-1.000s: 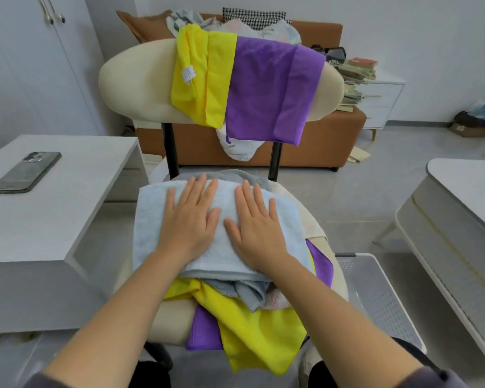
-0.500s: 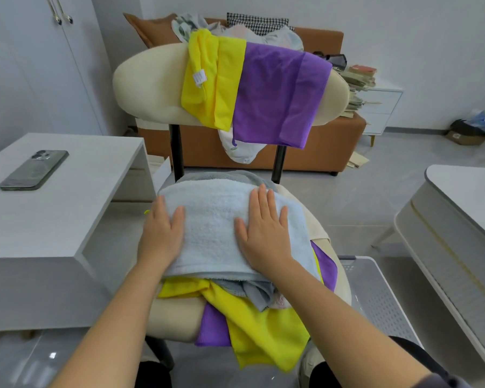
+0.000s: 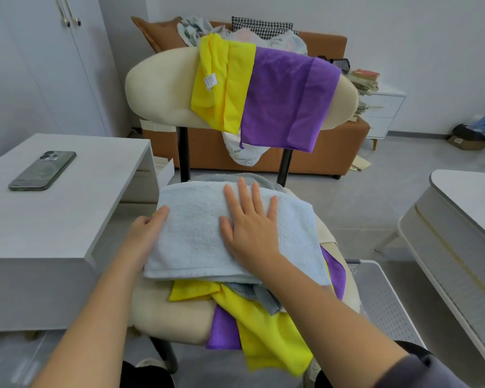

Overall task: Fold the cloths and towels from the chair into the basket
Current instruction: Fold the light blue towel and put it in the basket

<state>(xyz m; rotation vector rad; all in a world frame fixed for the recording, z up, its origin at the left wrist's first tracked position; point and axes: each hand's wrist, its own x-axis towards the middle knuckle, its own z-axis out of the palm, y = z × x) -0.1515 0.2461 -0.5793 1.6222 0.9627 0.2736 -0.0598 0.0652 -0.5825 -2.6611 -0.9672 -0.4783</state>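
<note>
Cream chair seat (image 3: 163,312) — pale blue towel (image 3: 196,233) atop heaped cloths (image 3: 263,326). Right hand (image 3: 252,231) presses it, fingers spread flat; left hand (image 3: 147,231) grips its left edge, thumb over.

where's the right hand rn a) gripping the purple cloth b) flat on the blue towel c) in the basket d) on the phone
b: the right hand lies flat, fingers spread, on top of the blue towel.
</note>
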